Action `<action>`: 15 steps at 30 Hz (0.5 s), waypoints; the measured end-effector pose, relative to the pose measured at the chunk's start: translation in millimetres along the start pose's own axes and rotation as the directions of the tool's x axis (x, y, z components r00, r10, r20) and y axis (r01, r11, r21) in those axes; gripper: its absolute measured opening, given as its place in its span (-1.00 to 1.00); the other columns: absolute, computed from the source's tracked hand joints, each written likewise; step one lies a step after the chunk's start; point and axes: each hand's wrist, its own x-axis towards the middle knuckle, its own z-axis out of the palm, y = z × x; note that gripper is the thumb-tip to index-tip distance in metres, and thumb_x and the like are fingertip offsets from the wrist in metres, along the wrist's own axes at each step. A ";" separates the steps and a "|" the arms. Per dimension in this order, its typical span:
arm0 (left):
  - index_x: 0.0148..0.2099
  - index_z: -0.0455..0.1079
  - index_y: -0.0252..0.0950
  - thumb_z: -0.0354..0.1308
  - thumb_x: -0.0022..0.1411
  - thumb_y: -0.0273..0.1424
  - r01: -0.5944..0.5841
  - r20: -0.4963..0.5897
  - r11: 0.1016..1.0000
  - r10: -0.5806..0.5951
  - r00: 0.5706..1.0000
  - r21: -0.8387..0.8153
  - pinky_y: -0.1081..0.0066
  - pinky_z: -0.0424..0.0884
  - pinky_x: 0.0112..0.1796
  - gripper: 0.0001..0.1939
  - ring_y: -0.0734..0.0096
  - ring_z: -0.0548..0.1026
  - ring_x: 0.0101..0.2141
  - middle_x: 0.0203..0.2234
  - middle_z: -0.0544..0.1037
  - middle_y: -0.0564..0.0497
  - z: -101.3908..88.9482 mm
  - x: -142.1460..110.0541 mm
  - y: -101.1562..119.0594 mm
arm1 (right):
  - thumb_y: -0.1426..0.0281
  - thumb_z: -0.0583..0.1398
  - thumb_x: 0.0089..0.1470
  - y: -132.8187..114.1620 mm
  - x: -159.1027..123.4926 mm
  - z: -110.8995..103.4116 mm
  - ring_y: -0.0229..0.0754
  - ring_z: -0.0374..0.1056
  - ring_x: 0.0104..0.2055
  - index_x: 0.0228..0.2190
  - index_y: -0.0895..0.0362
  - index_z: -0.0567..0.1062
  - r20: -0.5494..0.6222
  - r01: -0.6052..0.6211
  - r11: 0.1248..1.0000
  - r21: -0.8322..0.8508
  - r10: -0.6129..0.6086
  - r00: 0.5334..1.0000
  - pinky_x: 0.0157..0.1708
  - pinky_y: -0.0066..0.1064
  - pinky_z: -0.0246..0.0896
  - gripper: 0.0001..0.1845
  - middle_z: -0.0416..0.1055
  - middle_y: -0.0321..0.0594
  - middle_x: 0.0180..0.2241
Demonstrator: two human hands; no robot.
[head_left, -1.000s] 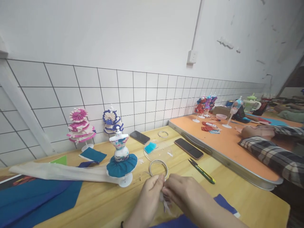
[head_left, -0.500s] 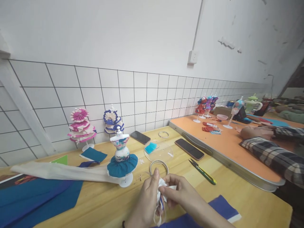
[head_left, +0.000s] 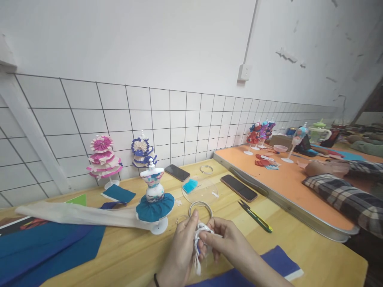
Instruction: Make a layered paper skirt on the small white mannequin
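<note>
Between my two hands is a gathered bundle of white and blue fabric strip [head_left: 198,235], with a loose white end hanging below. My left hand [head_left: 183,243] is closed around its left side, thumb pointing up. The fingers of my right hand [head_left: 223,237] pinch its right side. Just beyond my fingertips lies a roll of clear tape or a ring [head_left: 201,211]. To the left stands a small white mannequin [head_left: 154,191] wearing a teal gathered skirt [head_left: 155,208]. Under my forearms is a blue fabric piece [head_left: 278,261] with a white edge.
Yellow-handled thread snips [head_left: 255,217] and a phone [head_left: 238,187] lie to the right, another phone [head_left: 177,172] farther back. A clear dish [head_left: 206,195] holds turquoise fabric. Teal fabric [head_left: 60,251] spreads at left. A co-worker's plaid sleeve [head_left: 341,199] rests over the orange table [head_left: 314,203].
My fingers have shifted slightly on the fabric strip, and its white end on the right is now tucked in. The view has moved a little. The mannequin stays in place.
</note>
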 end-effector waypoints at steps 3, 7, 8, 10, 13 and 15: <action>-0.50 0.25 -0.30 0.11 0.10 -0.24 -0.085 0.025 0.987 0.089 0.996 -0.139 0.57 0.13 -0.64 -0.74 0.61 0.24 -0.70 -0.74 0.31 0.16 1.9 -2.0 1.8 | 0.02 0.19 -0.11 2.2 2.7 -4.1 -0.29 0.28 -0.68 -0.60 0.12 0.24 -0.131 0.018 0.984 -0.176 -0.041 0.991 -0.71 -0.52 0.11 -0.56 0.39 -0.29 -0.67; -0.35 0.34 -0.31 0.13 -0.02 -0.53 -0.089 0.091 0.977 0.109 0.990 -0.195 0.49 0.25 -0.47 -0.89 0.49 0.38 -0.51 -0.54 0.44 0.07 3.2 -4.0 3.4 | 0.31 0.09 0.09 6.7 1.1 -11.2 -0.24 0.30 -0.57 -0.54 0.14 0.32 -0.188 0.225 0.695 -0.682 -0.465 0.865 -0.55 -0.46 0.19 -0.77 0.34 -0.27 -0.60; -0.35 0.36 -0.32 0.14 -0.04 -0.56 -0.096 0.075 0.979 0.111 0.991 -0.181 0.48 0.25 -0.44 -0.87 0.47 0.39 -0.48 -0.53 0.45 0.06 2.7 -3.4 3.1 | 0.38 0.05 0.12 7.9 -0.2 -11.8 -0.23 0.30 -0.54 -0.50 0.15 0.35 -0.105 0.289 0.565 -0.773 -0.563 0.820 -0.52 -0.45 0.20 -0.80 0.35 -0.24 -0.57; -0.35 0.38 -0.35 0.15 -0.07 -0.58 -0.115 0.005 0.977 0.118 0.993 -0.180 0.49 0.24 -0.42 -0.85 0.46 0.40 -0.46 -0.53 0.46 0.04 0.3 -0.8 1.9 | 0.49 -0.04 0.16 9.3 -3.3 -10.5 -0.23 0.29 -0.53 -0.39 0.17 0.39 0.086 0.393 0.337 -0.855 -0.656 0.750 -0.53 -0.45 0.20 -0.77 0.34 -0.19 -0.52; -0.33 0.40 -0.38 0.15 -0.09 -0.60 -0.092 -0.078 0.965 0.075 0.994 -0.246 0.51 0.24 -0.44 -0.81 0.48 0.40 -0.50 -0.57 0.46 0.04 -4.2 4.2 0.5 | 0.57 -0.08 0.16 8.6 -7.7 -4.4 -0.20 0.31 -0.44 -0.23 0.18 0.38 0.267 0.461 0.143 -0.876 -0.653 0.709 -0.49 -0.44 0.23 -0.72 0.37 -0.09 -0.39; -0.31 0.40 -0.39 0.13 -0.12 -0.64 -0.058 -0.090 0.957 0.034 0.995 -0.284 0.51 0.27 -0.42 -0.76 0.48 0.42 -0.51 -0.58 0.46 0.03 -6.0 6.2 1.2 | 0.54 -0.03 0.15 7.8 -8.7 -0.6 -0.14 0.31 -0.34 -0.19 0.19 0.37 0.313 0.466 0.078 -0.881 -0.643 0.699 -0.40 -0.38 0.26 -0.76 0.38 -0.02 -0.28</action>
